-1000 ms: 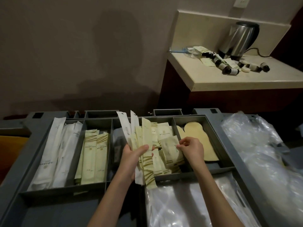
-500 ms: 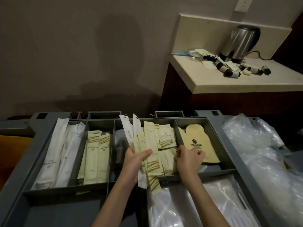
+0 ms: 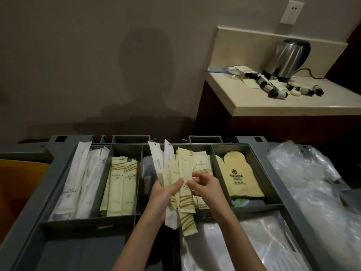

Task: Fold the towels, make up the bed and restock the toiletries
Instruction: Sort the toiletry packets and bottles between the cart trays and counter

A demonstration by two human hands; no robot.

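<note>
**Sorting a fan of toiletry packets over the cart tray**

Person stands at a grey plastic housekeeping cart tray [image 3: 64, 167], lower half of frame. Left hand [image 3: 163, 194] grips a fanned bunch of long pale-yellow and white sealed toiletry packets [image 3: 183, 173], thumb laid across the front and fingers wrapped behind, so the packets stay spread and readable. Right hand [image 3: 207, 185] is half curled, fingertips pinching the edge of one pale-yellow packet in the fan, probably adding or pulling one to count out a set. The fan hangs above the centre compartments, so a dropped packet lands back in stock.

Tray is split by type: long white wrapped packets [image 3: 82, 178] at left, yellow striped sachets [image 3: 120, 184] next, a tan printed mitt-shaped pouch [image 3: 241, 176] at right. Crinkled clear plastic bags [image 3: 312, 184] lie at right of frame.

Upper right, a cream stone bench [image 3: 259, 100] carries small dark-capped toiletry bottles [image 3: 277, 90], loose packets and a steel electric kettle [image 3: 287, 57]; likely the restock spot. Judging by this, the toiletries step is under way; no towels or bed in view.
</note>
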